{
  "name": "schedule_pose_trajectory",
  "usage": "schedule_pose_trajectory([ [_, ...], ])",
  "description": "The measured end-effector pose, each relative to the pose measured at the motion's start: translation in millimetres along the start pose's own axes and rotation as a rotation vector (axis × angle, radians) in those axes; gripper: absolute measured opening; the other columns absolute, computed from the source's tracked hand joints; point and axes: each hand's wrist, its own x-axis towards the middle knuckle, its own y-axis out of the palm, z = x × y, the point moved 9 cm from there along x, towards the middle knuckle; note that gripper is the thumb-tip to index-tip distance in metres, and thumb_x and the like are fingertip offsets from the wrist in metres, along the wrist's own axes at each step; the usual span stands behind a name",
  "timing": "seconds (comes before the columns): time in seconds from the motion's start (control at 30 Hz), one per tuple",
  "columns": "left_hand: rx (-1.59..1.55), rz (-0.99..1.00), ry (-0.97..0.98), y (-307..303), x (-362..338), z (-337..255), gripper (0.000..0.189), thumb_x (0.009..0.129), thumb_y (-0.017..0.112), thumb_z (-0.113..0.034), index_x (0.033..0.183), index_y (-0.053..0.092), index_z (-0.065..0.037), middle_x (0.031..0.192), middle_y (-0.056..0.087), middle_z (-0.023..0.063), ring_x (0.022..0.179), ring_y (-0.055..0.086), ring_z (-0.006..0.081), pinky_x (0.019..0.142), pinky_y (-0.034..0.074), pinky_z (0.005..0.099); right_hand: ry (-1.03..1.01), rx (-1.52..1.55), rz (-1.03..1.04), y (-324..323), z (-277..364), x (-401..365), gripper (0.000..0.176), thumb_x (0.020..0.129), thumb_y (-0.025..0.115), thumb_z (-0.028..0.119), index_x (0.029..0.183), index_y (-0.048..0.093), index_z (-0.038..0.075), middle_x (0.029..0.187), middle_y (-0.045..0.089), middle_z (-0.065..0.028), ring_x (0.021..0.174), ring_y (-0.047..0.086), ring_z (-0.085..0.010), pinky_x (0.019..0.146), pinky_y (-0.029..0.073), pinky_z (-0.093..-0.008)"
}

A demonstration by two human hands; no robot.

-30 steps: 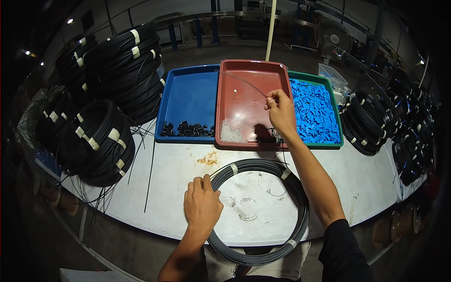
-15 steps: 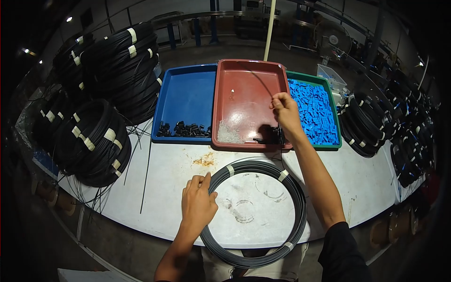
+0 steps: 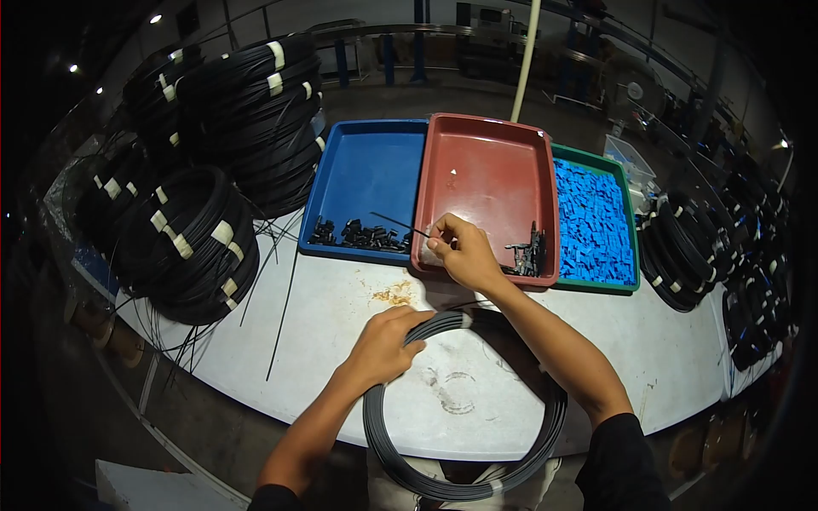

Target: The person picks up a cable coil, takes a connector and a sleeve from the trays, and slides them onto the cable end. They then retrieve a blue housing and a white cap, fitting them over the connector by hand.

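A coil of thin black cable, bound with pale tape, lies at the front of the table and reaches past its edge. My left hand is closed round the coil's upper left side. Between thumb and fingers of my right hand is pinched the free end of a black cable. Its tip points left over the blue tray, where small black parts lie along the near side. My right hand is above the near side of the red tray and hides some of its contents.
Several small black pieces lie in the red tray's right corner. A green tray holds many blue pieces. Stacked cable coils stand at left, with loose ends across the white table. More coils are at right.
My right hand has moved left and down with the cable end, from the red tray's right side towards the blue tray. My left hand stays at the coil. The view has shifted slightly.
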Motion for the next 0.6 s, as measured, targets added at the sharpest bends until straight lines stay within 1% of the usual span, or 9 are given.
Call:
schedule_pose_trajectory([
  [0.03,0.0,-0.01,-0.009,2.5,8.5,6.7,0.045,0.078,0.078,-0.005,0.121,0.068,0.004,0.1,0.069,0.0192,0.093,0.068,0.0361,0.085,0.053,0.0404,-0.005,0.002,0.012,2.3,2.4,-2.5,0.011,0.092,0.069,0.01,0.095,0.063,0.001,0.078,0.066,-0.0072,0.063,0.059,-0.0126,0.061,0.047,-0.0321],
  [0.1,0.061,0.044,0.192,17.4,23.9,0.5,0.043,0.078,0.078,-0.007,0.119,0.069,0.003,0.1,0.069,0.0191,0.097,0.067,0.0366,0.088,0.053,0.042,0.024,-0.024,-0.035,-1.0,4.8,-8.4,0.013,0.092,0.069,0.01,0.097,0.063,0.0,0.077,0.066,-0.0085,0.063,0.059,-0.0128,0.06,0.046,-0.0326],
  [0.23,0.086,0.134,0.063,36.8,47.8,6.1,0.041,0.077,0.081,-0.014,0.113,0.07,0.003,0.099,0.068,0.0217,0.097,0.066,0.0397,0.088,0.052,0.0452,-0.135,-0.184,-0.06,-6.3,15.1,-27.7,0.014,0.092,0.068,0.011,0.098,0.064,-0.001,0.08,0.067,-0.0155,0.062,0.061,-0.0235,0.06,0.047,-0.0355],
  [0.27,0.018,0.126,0.103,40.6,50.9,10.5,0.043,0.08,0.08,-0.024,0.112,0.069,0.003,0.099,0.068,0.0227,0.096,0.065,0.0413,0.089,0.051,0.0467,-0.139,-0.212,-0.043,-7.8,19.9,-31.1,0.013,0.092,0.068,0.011,0.098,0.063,0.001,0.083,0.068,-0.0173,0.068,0.064,-0.0303,0.064,0.049,-0.0394],
  [0.3,0.022,0.118,0.089,39.3,51.5,12.9,0.043,0.08,0.08,-0.024,0.112,0.069,0.003,0.099,0.068,0.0227,0.096,0.065,0.0413,0.089,0.051,0.0467,-0.139,-0.24,-0.028,-8.2,21.3,-34.2,0.013,0.092,0.068,0.012,0.098,0.063,0.002,0.086,0.069,-0.0192,0.075,0.067,-0.0371,0.068,0.051,-0.0433],
  [0.37,0.04,0.139,0.159,31.9,51.4,-0.4,0.048,0.086,0.075,-0.035,0.115,0.068,0.003,0.103,0.068,0.0216,0.101,0.064,0.0412,0.094,0.048,0.0488,-0.199,-0.207,-0.033,-4.1,15.3,-35.2,0.01,0.093,0.067,0.011,0.098,0.064,0.002,0.086,0.068,-0.0187,0.075,0.067,-0.0363,0.067,0.051,-0.0423],
  [0.4,0.113,0.217,0.122,26.3,49.5,-4.3,0.051,0.093,0.068,-0.043,0.119,0.067,0.002,0.114,0.068,0.0224,0.112,0.062,0.0398,0.101,0.045,0.049,-0.201,-0.194,-0.037,-3.1,14.9,-35.9,0.009,0.093,0.067,0.01,0.098,0.065,0.002,0.086,0.068,-0.0185,0.074,0.066,-0.0359,0.067,0.051,-0.0418],
  [0.53,0.08,0.039,0.207,-23.9,36.3,2.6,0.04,0.099,0.061,-0.033,0.121,0.067,0.0,0.129,0.064,0.0237,0.123,0.059,0.0378,0.106,0.044,0.0449,-0.204,-0.119,-0.04,-0.2,23.8,-37.1,0.009,0.092,0.066,0.004,0.1,0.067,-0.001,0.086,0.068,-0.0178,0.071,0.066,-0.0328,0.065,0.051,-0.0389],
  [0.6,0.158,0.129,0.118,-55.6,34.7,21.5,0.027,0.09,0.061,-0.014,0.111,0.07,0.0,0.118,0.07,0.0201,0.112,0.064,0.0369,0.102,0.048,0.045,-0.244,-0.106,-0.032,3.2,21.2,-38.2,0.011,0.089,0.067,0.0,0.1,0.068,-0.002,0.086,0.068,-0.0175,0.069,0.066,-0.0302,0.062,0.05,-0.0363],
])
